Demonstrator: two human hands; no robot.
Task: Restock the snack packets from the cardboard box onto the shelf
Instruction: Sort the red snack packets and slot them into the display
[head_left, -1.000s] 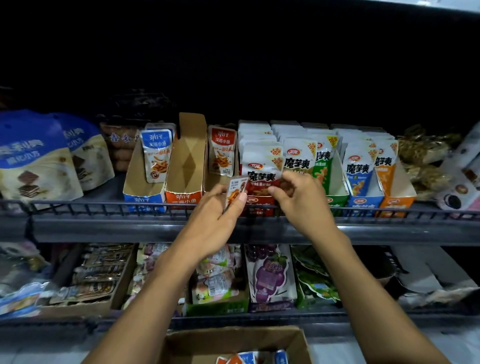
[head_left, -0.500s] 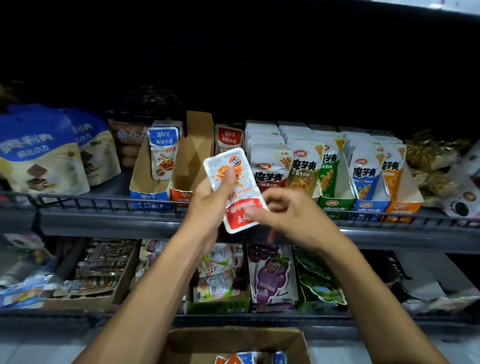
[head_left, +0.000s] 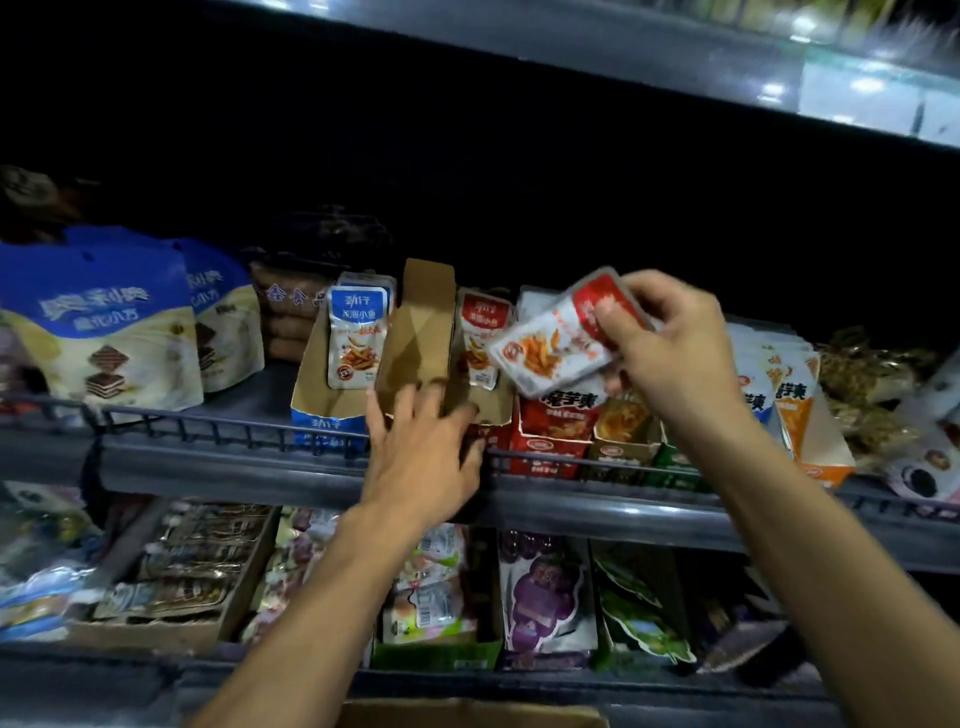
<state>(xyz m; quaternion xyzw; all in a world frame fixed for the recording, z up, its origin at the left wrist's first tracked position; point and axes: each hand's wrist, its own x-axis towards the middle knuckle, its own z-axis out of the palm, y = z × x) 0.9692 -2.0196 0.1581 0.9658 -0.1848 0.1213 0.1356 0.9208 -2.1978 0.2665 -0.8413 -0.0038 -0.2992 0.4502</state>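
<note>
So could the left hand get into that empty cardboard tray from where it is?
Probably yes. The left hand is open at the front lip of the empty cardboard tray; nothing blocks its opening, and the right hand holds its red snack packet aside.

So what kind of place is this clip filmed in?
Most likely a small shop's snack aisle: tiered shelves with a wire rail, branded display cartons of packets, and a hand holding a snack packet.

the wire-fronted shelf (head_left: 234, 462) carries blue bags (head_left: 104, 332), open cardboard trays (head_left: 415, 338) of packets, and wrapped snacks (head_left: 862, 384).
</note>
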